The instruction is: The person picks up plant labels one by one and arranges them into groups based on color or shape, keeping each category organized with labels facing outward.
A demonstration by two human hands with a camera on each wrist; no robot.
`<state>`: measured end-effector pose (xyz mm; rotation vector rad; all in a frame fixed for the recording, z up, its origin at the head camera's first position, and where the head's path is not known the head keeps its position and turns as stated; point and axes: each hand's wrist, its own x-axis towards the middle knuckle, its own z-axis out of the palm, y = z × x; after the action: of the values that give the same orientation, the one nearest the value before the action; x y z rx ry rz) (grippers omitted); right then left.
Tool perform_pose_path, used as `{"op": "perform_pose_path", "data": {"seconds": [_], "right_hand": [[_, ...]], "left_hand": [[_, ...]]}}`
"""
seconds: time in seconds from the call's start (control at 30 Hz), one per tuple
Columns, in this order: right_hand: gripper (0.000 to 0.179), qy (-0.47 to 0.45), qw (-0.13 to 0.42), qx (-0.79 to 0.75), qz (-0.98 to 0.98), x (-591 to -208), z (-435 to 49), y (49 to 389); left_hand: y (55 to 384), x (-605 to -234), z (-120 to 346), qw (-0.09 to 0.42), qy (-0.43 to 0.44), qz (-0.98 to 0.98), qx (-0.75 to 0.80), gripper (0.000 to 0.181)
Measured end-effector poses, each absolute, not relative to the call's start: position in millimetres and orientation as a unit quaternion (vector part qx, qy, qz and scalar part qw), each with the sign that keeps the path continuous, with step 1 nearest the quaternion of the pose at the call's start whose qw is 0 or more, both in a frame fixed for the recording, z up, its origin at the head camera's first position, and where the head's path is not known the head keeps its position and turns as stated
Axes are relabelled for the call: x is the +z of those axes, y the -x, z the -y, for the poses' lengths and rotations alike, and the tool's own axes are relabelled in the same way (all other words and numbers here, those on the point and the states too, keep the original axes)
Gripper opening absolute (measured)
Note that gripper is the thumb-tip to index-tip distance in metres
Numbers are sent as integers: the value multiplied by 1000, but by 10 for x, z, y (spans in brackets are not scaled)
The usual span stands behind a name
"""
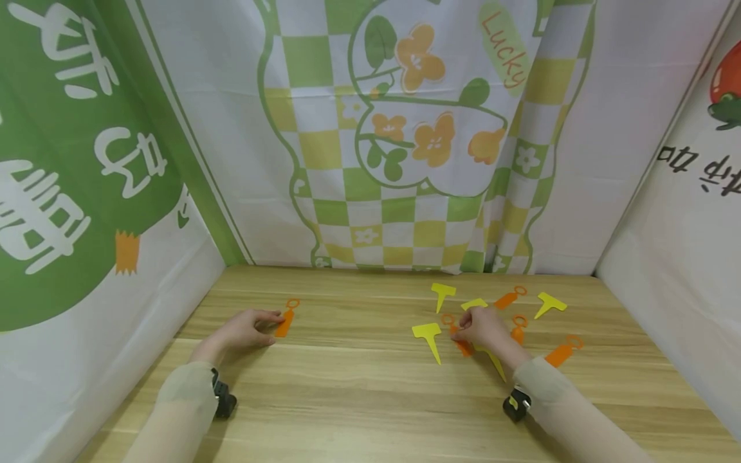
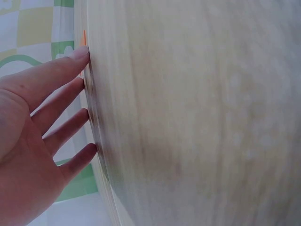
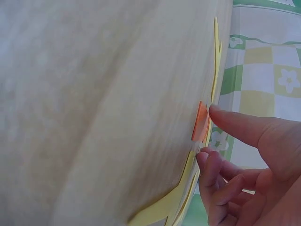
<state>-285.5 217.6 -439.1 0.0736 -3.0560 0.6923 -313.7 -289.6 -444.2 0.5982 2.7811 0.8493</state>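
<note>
On the left of the table, an orange ring-topped plant tag (image 1: 284, 328) lies flat. My left hand (image 1: 246, 328) touches its left edge with fairly straight, spread fingers, also seen with the fingertips (image 2: 81, 52) at the tabletop in the left wrist view. Over to the right, my right hand (image 1: 487, 331) pinches another orange tag (image 1: 464, 348) between thumb and curled fingers. In the right wrist view this orange tag (image 3: 201, 123) tilts up from the table. A yellow T-shaped plant label (image 1: 428, 334) lies just left of that hand; others are partly hidden beneath it.
Around the right hand lie more yellow labels (image 1: 550, 303) and orange tags (image 1: 560, 354), spread on the wooden table (image 1: 347, 392). A patterned curtain (image 1: 399, 212) hangs along the back edge, and printed cloth walls (image 1: 671, 257) stand on both sides.
</note>
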Motion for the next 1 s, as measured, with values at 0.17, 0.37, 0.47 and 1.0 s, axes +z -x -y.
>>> {"op": "perform_pose_path", "data": {"seconds": [0.17,0.37,0.47,1.0], "right_hand": [[31,-23,4,197,980,-4375,-2149,2832],[27,-13,-2,190,982,-4369,-2130,2853],[25,-4,-12,195,981,-4369,-2128,2873],[24,0,-25,235,972,-4439,-2170,2940]], "left_hand": [[3131,-4435,2899,88,-197,-933,289,47],[3132,-4434,2906,86,-200,-934,283,47],[3130,-4431,2908,85,-201,-934,282,47],[3142,-4440,2915,89,-192,-934,289,47]]}}
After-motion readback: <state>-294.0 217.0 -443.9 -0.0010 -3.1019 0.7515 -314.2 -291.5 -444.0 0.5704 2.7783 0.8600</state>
